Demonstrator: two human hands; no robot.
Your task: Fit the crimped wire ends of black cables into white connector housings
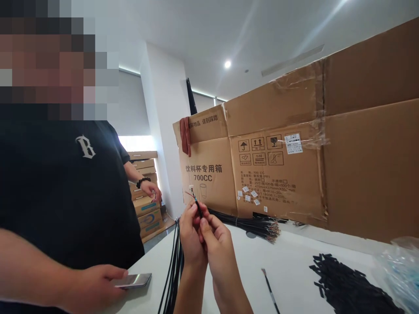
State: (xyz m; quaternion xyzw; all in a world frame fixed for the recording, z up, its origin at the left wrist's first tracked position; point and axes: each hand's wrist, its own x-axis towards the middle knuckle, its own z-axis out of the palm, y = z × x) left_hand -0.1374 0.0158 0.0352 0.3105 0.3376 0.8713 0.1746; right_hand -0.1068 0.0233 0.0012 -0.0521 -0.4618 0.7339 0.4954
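Observation:
My left hand (192, 233) and my right hand (214, 240) are raised together above the white table (288, 261), both pinching a black cable (197, 206). Its stripped end (191, 191) sticks up past my fingers, with thin wires fanning out and a small blue band below them. A bundle of long black cables (175, 270) hangs just left of my left hand. Behind my hands, another bundle of black cables (252, 224) lies on the table with its wire ends pointing right.
A co-worker in a black T-shirt (65, 187) stands close on the left, one hand on a phone (133, 280). A large cardboard box (278, 148) stands behind the table. Several short black pieces (343, 281) lie front right beside a clear plastic bag (397, 272). Flat boxes (147, 209) are stacked behind.

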